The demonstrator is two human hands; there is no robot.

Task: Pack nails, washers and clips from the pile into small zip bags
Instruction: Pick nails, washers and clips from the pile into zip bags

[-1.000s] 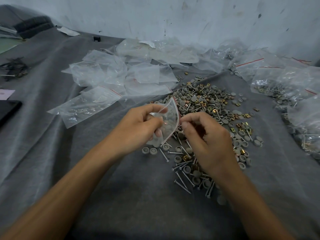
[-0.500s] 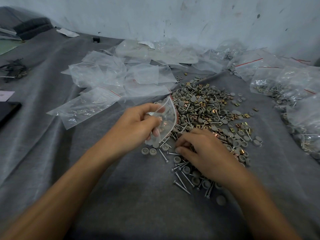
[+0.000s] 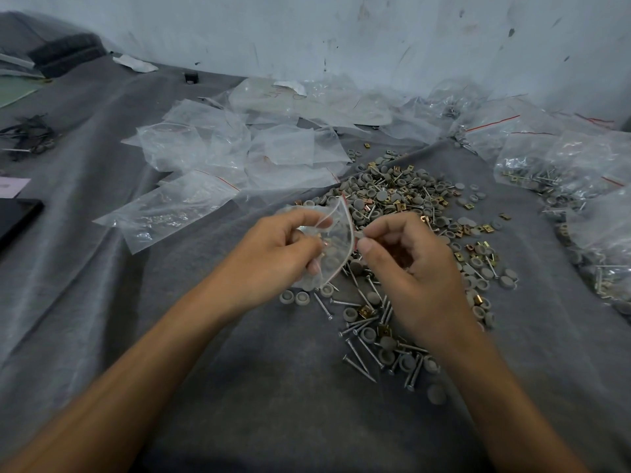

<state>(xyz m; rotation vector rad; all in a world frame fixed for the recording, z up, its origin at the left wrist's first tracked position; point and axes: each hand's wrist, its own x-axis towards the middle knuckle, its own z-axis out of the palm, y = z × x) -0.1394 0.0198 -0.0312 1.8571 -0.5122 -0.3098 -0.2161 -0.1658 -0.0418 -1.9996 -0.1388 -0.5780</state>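
Clear plastic zip bag, mouth gripped open by left hand for filling; small part, type unclear, pinched there by right hand; grey-and-brass hardware pile within reach.

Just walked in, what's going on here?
A person is bagging hardware. The left hand holds a small zip bag open; the right hand pinches a small piece at its mouth, too small to identify. Below lies the pile of nails, washers and clips on a grey cloth. Empty bags lie beyond, filled bags to the right.
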